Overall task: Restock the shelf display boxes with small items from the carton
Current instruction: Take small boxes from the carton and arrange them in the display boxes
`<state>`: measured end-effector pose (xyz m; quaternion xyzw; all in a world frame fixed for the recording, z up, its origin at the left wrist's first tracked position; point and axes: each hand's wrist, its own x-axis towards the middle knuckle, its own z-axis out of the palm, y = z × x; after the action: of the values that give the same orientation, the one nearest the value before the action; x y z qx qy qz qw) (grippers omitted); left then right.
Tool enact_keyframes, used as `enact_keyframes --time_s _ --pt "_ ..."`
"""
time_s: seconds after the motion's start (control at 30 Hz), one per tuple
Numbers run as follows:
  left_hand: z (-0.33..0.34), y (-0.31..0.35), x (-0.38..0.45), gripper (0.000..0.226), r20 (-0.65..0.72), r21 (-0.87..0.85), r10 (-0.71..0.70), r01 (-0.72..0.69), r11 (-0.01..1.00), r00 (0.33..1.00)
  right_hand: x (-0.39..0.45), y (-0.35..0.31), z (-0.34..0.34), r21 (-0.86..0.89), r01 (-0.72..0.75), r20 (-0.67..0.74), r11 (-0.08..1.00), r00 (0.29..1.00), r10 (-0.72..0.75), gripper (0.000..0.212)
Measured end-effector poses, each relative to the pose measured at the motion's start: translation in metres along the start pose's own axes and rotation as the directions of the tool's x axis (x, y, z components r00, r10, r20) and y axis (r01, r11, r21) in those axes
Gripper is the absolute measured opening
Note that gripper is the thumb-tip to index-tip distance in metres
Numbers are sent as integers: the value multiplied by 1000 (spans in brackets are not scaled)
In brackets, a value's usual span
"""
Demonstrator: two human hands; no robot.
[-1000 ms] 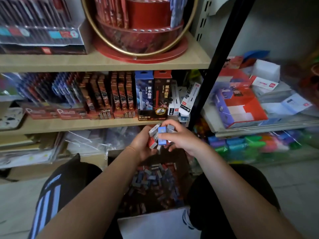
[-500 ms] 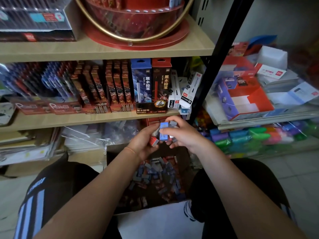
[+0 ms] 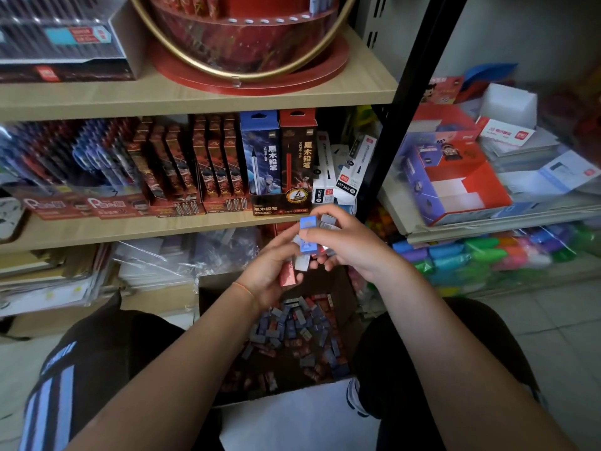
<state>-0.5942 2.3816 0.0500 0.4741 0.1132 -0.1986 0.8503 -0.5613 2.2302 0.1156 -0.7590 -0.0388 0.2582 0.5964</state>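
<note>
Since a second ago, both hands have stayed together above the carton (image 3: 341,288), and the blue packet (image 3: 307,237) has been worked to the front of the bundle. The left hand (image 3: 271,271), palm up, cradles a clutch of small packets, a red packet (image 3: 288,275) lying across its fingers. The right hand (image 3: 349,244) curls over them from the right, its thumb and fingers pinching the blue packet upright. Below the hands, between the person's knees, the carton sits open on the floor with loose packets (image 3: 292,323) heaped inside. Just beyond the hands, pencil boxes (image 3: 279,157) stand on the shelf (image 3: 130,229). To their right, past a black post (image 3: 400,115), lies an open red box (image 3: 455,180).
</note>
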Motion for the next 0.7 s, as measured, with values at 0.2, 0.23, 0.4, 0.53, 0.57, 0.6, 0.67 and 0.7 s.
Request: enact_keyframes --time_s 0.2,0.23,0.4,0.53,0.57,0.6,0.67,0.7 --pt "2 5 -2 66 84 6 20 -21 1000 996 3 0 -2 105 -13 -88 994 996 22 29" --pt "3 7 -2 64 99 8 17 -18 1000 995 3 0 -3 137 -9 -91 991 996 21 28" --pt "4 10 -4 59 144 51 -23 16 999 989 5 -4 -12 317 31 -143 948 990 15 30" --pt "8 10 -6 46 174 54 -49 40 998 983 8 -1 -11 332 39 -175 943 984 20 29" --pt "9 10 -6 44 187 41 -56 49 998 981 8 0 -9 336 40 -183 941 983 24 28" --pt "8 9 -6 44 191 20 -63 60 998 980 8 1 -7 342 42 -192 939 981 27 28" --pt "7 9 -5 44 175 -36 -73 81 996 982 8 1 -4 355 55 -212 933 977 23 28" --pt "5 10 -5 43 160 -68 -73 84 994 984 8 1 -3 359 64 -221 931 975 18 29"
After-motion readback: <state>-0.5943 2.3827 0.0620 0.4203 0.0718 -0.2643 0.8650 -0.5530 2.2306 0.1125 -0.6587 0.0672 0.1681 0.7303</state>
